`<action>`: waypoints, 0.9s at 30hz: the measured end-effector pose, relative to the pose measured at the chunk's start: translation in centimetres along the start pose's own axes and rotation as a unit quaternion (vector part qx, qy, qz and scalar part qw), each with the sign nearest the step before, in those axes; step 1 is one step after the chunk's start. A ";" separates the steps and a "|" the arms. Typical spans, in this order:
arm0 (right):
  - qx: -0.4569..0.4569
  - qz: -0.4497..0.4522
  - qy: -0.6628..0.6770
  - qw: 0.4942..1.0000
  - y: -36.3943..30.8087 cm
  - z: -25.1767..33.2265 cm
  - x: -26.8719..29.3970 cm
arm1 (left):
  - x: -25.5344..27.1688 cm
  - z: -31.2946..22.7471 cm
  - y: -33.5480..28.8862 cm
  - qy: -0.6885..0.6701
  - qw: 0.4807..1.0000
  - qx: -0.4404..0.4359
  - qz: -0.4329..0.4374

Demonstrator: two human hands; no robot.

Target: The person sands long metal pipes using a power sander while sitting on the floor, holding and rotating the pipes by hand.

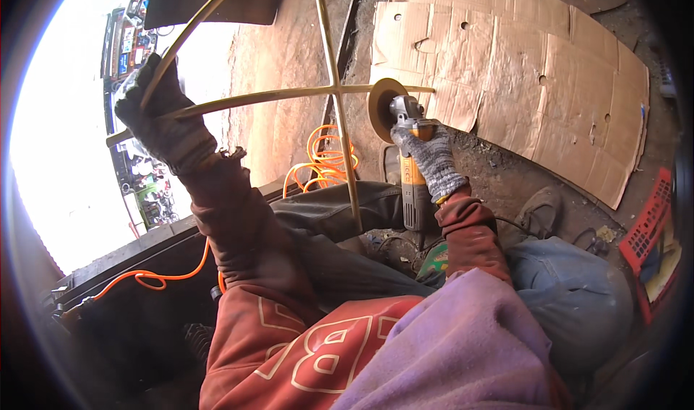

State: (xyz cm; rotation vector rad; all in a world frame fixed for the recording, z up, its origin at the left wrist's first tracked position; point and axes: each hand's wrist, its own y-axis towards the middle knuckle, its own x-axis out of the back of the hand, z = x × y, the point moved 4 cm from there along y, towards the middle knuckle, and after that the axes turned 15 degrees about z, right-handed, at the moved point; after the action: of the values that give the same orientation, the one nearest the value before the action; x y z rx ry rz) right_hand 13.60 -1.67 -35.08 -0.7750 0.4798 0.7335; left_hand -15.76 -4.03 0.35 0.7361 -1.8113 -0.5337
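My left hand [170, 121], in a dark, worn glove, is closed around a frame of thin brass-coloured metal bars [260, 99] at the upper left. A curved bar and a straighter one meet near that hand, and another bar crosses the straight one. In a grey knit glove, my right hand [432, 160] grips a yellow and grey angle grinder [412, 189]. Its round brown disc [379, 113] overlaps the straight bar just right of the crossing. Whether disc and bar touch, I cannot tell. The lower end of the crossing bar hangs over my leg.
Flattened cardboard [506, 84] lies on the dirty floor at the far right. An orange hose [332, 157] is coiled beyond my legs and trails left [155, 276]. At the right edge stands a red perforated crate [645, 229]. A dark ledge [137, 251] runs along the left.
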 end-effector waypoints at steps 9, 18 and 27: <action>0.045 0.001 0.009 0.999 0.4 0.4 -0.8 | -1.5 -2.2 0.3 -0.272 0.955 0.104 -0.056; 0.074 0.084 0.122 0.986 -0.7 2.9 -3.6 | 0.2 1.3 -0.5 -0.195 0.979 0.058 -0.026; 0.012 0.068 0.105 0.992 -0.5 0.6 -2.7 | 2.7 6.0 -1.0 -0.410 0.901 0.134 -0.046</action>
State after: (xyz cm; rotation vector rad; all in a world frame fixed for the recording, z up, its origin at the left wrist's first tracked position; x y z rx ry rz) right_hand 12.25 -2.55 -32.77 -0.8078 0.7362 0.7740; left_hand -21.84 -6.51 -0.57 0.8559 -2.6855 -0.7345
